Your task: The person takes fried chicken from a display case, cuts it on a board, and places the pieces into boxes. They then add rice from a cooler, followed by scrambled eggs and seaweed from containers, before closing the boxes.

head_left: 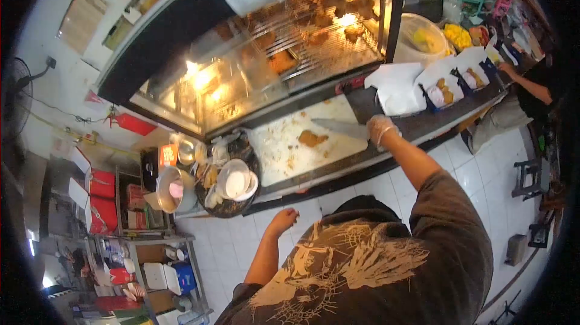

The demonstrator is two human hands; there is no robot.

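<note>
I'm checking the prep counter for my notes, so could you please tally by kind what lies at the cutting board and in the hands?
Cutting board: 1
Cleaver, in the gloved right hand: 1
Fried chicken piece on the board: 1
Left hand, bare, holding nothing: 1
Total: 4

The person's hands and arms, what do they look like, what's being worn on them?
The right hand wears a thin, clear disposable glove, crinkled at the wrist. The left hand is bare, with no glove. Both forearms are uncovered; short sleeves of a dark grey-brown T-shirt with a pale tan spidery graphic print end near the elbows. No watch or jewellery shows.
</note>
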